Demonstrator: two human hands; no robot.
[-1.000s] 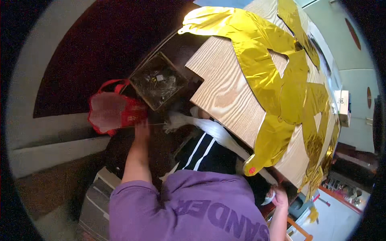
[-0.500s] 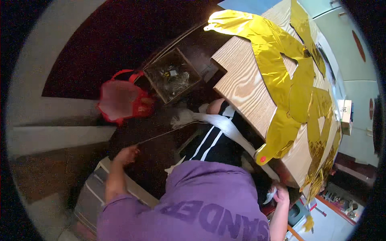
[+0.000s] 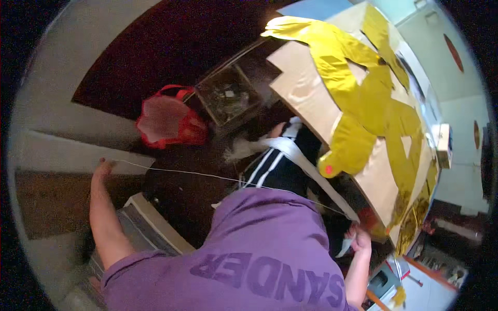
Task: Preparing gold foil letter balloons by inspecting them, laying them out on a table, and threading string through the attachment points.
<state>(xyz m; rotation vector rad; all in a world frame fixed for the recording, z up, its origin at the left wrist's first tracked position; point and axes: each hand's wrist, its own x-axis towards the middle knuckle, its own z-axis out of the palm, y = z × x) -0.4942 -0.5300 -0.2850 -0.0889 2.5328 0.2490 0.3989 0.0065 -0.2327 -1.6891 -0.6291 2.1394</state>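
1. Head view, my hands: left hand [image 3: 105, 167] is stretched way out to the side, fingers looking pinched on the end of a white thread [image 3: 197, 174], though it's small and blurry there. Right hand [image 3: 359, 240] is down by the table corner, curled round the lower end of a white bundle of strands [image 3: 296, 155], with a bit of white poking out below my fingers.

2. Same view, where the stuff is: the bundle lies slantwise over my black trousers [image 3: 306, 135], its far end frayed and fluffy. The thread runs across in front of me from left hand toward right, with only a gentle bend.

3. Handling, my guess: next to no weight, totally limp, and the thin thread could tangle or snap if yanked. I'd grip the bundle at its gathered end and pinch single threads right at the tip. Probably not very slippery.

4. Textures, same view: flat, shiny, crinkly gold foil [image 3: 368, 98] with rounded lobes spreads over the pale wooden table [image 3: 303, 83], which has a stepped notch in its edge. Left of that sit a squarish bin [image 3: 223, 111] and a floppy red bag [image 3: 168, 122].
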